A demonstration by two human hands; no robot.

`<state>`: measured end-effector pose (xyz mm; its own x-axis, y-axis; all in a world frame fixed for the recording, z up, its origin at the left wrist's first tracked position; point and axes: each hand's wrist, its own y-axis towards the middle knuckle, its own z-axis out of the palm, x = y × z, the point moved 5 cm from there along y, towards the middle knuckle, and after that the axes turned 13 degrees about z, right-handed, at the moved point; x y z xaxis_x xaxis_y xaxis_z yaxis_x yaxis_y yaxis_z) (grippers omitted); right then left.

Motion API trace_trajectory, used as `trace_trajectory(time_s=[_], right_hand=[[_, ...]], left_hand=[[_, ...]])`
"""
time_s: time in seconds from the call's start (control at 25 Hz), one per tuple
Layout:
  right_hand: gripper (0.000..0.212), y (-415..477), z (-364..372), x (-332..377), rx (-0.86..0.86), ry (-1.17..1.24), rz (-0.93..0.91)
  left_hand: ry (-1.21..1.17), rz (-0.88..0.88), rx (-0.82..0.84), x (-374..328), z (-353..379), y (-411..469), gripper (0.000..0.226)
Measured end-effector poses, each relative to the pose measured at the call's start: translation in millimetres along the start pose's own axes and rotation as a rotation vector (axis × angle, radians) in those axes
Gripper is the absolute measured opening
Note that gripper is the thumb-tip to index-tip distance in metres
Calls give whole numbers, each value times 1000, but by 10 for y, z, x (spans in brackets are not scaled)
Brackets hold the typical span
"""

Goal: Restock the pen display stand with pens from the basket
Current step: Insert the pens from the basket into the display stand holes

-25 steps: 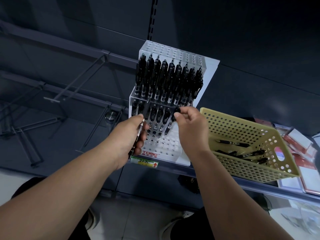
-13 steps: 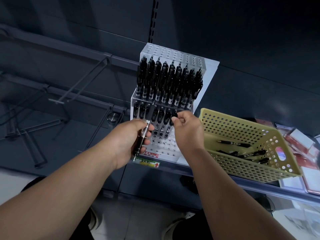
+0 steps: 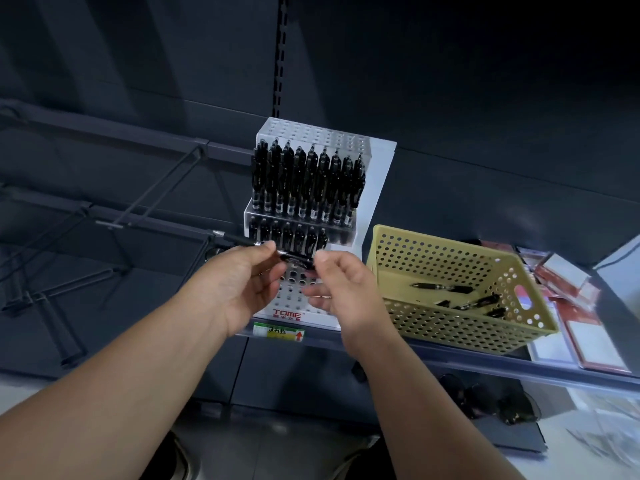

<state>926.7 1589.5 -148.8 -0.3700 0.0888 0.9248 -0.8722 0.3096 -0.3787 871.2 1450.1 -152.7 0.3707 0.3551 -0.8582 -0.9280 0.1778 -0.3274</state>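
Note:
A white tiered pen display stand (image 3: 372, 188) marked TOME stands on the shelf; its upper tier is full of black pens and its middle row holds several. In front of its lower holes, my left hand (image 3: 242, 282) pinches a black pen (image 3: 294, 259) that lies sideways. My right hand (image 3: 341, 287) grips the same pen at its right end. The yellow perforated basket (image 3: 433, 327) sits to the right of the stand with several black pens (image 3: 446, 289) in it.
The shelf edge (image 3: 485, 362) carries a green and yellow price label (image 3: 278, 332). Red and white packets (image 3: 575, 306) lie right of the basket. Bare metal display hooks (image 3: 152, 199) stick out at the left. Dark objects rest on the lower shelf.
My right hand has left the pen it set in the middle row and moved to the pen in my left hand. That pen has turned from upright to sideways.

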Motion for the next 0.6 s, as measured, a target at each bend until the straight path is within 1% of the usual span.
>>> trace_trajectory(time_s=[0.12, 0.24, 0.28, 0.4, 0.48, 0.6], right_hand=[[18, -55, 10, 20, 52, 90, -5], [3, -98, -16, 31, 99, 286, 24], [3, -117, -19, 37, 127, 374, 31], [11, -166, -14, 63, 181, 598, 31], [14, -197, -21, 107, 148, 673, 20], [9, -181, -173, 177, -19, 671, -8]], left_hand=[[-47, -34, 15, 14, 105, -90, 7], [-83, -55, 44, 26, 181, -171, 7], [-91, -60, 54, 29, 206, -197, 8], [-131, -75, 89, 34, 299, -266, 10], [-159, -75, 104, 21, 372, -292, 10], [-93, -24, 140, 1, 422, -288, 12]])
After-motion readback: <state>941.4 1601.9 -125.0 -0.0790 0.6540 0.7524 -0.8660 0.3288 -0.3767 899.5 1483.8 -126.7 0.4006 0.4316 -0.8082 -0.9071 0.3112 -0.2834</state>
